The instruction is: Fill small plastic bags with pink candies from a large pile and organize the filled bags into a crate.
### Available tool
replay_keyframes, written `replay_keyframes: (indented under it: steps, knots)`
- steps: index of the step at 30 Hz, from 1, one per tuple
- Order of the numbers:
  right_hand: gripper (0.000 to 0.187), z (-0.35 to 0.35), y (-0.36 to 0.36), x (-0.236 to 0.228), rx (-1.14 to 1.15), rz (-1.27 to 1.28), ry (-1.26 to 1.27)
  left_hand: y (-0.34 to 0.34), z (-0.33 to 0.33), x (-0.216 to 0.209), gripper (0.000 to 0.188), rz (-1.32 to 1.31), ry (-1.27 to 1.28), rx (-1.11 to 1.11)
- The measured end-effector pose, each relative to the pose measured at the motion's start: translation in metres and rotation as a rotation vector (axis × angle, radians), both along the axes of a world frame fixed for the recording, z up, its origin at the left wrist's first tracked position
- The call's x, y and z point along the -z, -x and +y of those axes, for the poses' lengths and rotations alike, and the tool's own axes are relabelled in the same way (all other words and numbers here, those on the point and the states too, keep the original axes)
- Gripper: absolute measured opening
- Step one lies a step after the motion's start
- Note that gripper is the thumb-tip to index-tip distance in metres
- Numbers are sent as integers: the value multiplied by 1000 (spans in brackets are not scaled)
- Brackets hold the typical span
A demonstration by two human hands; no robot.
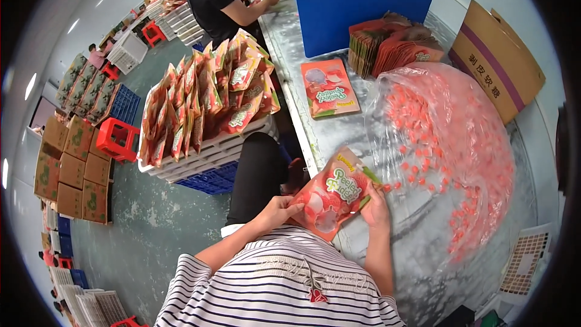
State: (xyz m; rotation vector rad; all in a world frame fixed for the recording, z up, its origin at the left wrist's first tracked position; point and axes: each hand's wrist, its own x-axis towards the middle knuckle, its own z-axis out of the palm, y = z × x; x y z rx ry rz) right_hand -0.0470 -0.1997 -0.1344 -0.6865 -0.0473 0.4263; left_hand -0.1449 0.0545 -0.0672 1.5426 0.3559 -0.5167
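Observation:
Close to my body, at the table's edge, I hold a red printed candy pouch [330,197] tilted between both hands. My left hand [279,212] pinches its left side, thumb on the front. My right hand [375,209] grips the opposite side near the green-edged corner. Just beyond my right hand, loose red wrapped candies [423,163] spill from a large clear plastic bag [478,121]. A flat pouch [330,88] of the same kind lies farther up the table, and stacks of flat pouches [399,45] stand behind it.
A white crate [206,166] heaped with filled pouches [209,97] stands left of my knee. A blue panel [363,0] rises at the table's far end, with a cardboard piece [496,60] at right. Beyond the crate, a co-worker in black [209,0] works at the table.

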Motion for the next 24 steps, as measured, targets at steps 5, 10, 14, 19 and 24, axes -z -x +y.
replay_keyframes:
  steps: [5,10,14,19,24]
  knots:
    - [38,2,2,-5,-3,-34,57,-6,9,18,30,-174,-135,-18]
    - [39,2,3,-3,16,-36,85,-99,28,5,25,-941,-888,90]
    - [39,5,0,-6,12,-23,54,-206,31,28,57,-1018,-1273,315]
    - [40,-3,1,12,35,-11,42,-277,41,50,70,-965,-1375,591]
    - [41,-2,-2,4,33,10,26,-304,52,60,52,-946,-1273,631]
